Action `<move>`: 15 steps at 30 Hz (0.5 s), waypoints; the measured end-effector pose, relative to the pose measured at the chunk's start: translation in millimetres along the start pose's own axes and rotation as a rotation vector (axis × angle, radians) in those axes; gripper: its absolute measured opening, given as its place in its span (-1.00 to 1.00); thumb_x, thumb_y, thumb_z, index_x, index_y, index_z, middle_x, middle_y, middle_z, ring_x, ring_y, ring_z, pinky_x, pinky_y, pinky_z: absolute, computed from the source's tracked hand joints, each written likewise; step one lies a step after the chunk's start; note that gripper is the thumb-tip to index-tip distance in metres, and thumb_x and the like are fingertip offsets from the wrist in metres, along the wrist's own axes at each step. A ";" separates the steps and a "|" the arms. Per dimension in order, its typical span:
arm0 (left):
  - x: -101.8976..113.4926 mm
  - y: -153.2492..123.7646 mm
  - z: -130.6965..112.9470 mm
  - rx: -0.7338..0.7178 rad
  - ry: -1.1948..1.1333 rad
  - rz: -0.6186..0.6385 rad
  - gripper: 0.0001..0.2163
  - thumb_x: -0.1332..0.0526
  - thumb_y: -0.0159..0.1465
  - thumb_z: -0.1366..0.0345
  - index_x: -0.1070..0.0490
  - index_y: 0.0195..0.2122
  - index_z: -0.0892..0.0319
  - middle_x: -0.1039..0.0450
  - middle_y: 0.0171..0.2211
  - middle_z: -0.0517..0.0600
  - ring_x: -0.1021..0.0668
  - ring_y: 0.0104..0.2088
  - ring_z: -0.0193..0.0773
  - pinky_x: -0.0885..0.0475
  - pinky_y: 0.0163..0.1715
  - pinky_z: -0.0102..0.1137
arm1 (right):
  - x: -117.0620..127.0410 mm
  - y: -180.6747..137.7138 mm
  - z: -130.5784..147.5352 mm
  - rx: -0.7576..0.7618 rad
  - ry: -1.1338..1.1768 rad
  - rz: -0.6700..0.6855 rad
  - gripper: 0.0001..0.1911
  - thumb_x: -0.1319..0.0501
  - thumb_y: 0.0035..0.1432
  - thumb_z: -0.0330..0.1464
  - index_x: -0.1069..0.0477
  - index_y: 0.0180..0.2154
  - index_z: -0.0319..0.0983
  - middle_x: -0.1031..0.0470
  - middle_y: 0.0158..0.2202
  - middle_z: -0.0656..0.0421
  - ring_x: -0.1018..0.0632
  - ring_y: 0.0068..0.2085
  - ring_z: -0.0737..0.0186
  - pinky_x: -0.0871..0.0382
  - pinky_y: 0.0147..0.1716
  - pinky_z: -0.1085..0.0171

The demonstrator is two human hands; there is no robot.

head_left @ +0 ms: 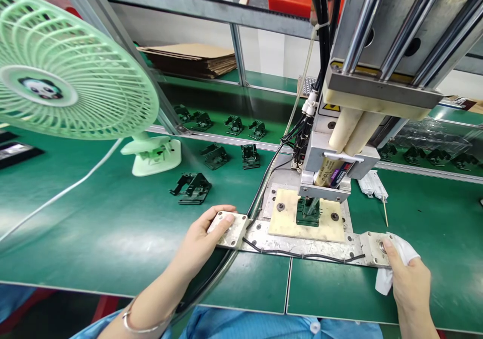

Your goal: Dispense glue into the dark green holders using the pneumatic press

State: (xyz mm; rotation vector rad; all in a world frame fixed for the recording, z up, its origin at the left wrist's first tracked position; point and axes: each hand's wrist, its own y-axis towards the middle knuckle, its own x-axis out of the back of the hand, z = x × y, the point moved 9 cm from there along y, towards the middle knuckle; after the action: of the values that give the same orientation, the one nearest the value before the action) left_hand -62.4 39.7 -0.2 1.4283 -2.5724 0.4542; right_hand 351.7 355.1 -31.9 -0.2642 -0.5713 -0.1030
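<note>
My left hand (pixel 202 241) rests on the left metal button plate (pixel 230 228) of a press, its thumb laid on top. My right hand (pixel 409 278) holds a white cloth (pixel 388 278) and its thumb presses the round button on the right plate (pixel 377 248). Between the plates, the press head (pixel 328 178) sits low over a dark green plastic part (pixel 308 213) seated on a cream fixture block (pixel 287 218).
A mint-green clip fan (pixel 68 67) stands at the left with its white cord. Several dark plastic parts (pixel 192 187) lie on the green bench and on the belt behind. Flat cardboard (pixel 192 57) is stacked at the back. A black cable (pixel 302 255) runs along the press base.
</note>
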 end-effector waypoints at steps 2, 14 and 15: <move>0.2 0.1 -0.2 0.001 0.002 -0.002 -0.43 -0.30 0.08 -0.21 -0.44 -0.10 0.16 -0.55 -0.28 0.04 -0.51 -0.40 -0.18 -0.38 -0.41 -0.40 | 0.3 0.8 -0.6 0.009 0.005 -0.002 -0.42 -0.43 -0.34 0.13 -0.48 -0.51 -0.25 -0.60 -0.40 0.02 -0.56 -0.30 -0.06 -0.38 -0.40 0.14; 1.9 -0.9 -0.5 0.010 -0.004 -0.010 -0.43 -0.32 0.06 -0.21 -0.46 -0.10 0.15 -0.56 -0.31 0.02 -0.48 -0.41 -0.21 -0.36 -0.42 -0.43 | 3.3 0.6 8.7 0.138 -0.007 -0.038 -0.45 -0.41 -0.27 0.13 -0.44 -0.55 -0.22 -0.56 -0.51 0.04 -0.55 -0.41 -0.01 -0.38 -0.51 0.17; 2.2 -0.4 -0.7 0.005 0.001 -0.013 -0.43 -0.32 0.06 -0.22 -0.46 -0.10 0.15 -0.57 -0.30 0.02 -0.49 -0.40 -0.20 -0.37 -0.42 -0.42 | 3.0 1.3 7.8 0.128 -0.018 -0.037 -0.45 -0.41 -0.28 0.14 -0.43 -0.56 -0.21 -0.55 -0.51 0.05 -0.55 -0.41 -0.01 -0.38 -0.51 0.17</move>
State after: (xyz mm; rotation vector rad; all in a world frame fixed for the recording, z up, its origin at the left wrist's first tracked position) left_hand -63.2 38.0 1.1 1.4444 -2.5615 0.4592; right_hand 350.4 358.4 -24.2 -0.1302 -0.5982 -0.0994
